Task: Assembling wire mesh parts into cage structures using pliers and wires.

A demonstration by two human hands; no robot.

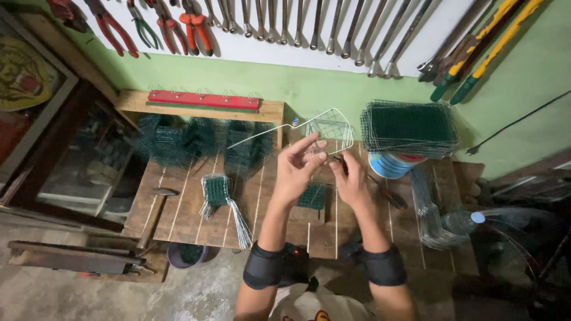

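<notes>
A wire frame [324, 128], bent from pale rod with a small square of mesh at one end, is being held up over the middle of the bench [178, 220]. It is being pinched at the mesh end by the left hand [295, 172], whose fingers are pressed together on the wire. The right hand [352, 181] is being kept just beside the frame, its grip closed on a small dark tool, probably pliers [338, 159]; the tool's tip is being brought against the frame's near edge.

Judged from this, a joining step is in hand: the mesh is being fastened to the rod. The next move is likely to call for a steady hold from the left hand while the wire end is being twisted or crimped, with care that the thin rod is not being bent out of shape.

Below the frame, a small green mesh piece [311, 196] is lying on the bench. Left of the frame, a bundle of mesh with loose wire tails [223, 202] and a hammer [156, 208] are resting, and dark mesh pieces [196, 142] are being heaped behind them. Right of the frame, a stack of green mesh sheets [410, 126] is sitting on a blue tin [389, 165], with bent wires [429, 214] and a plastic bottle [464, 221] nearer the edge. Behind the frame, spanners [315, 27] and red-handled pliers [190, 27] are hanging on a white board against a green wall [309, 89]. The floor [190, 291] is bare concrete.
</notes>
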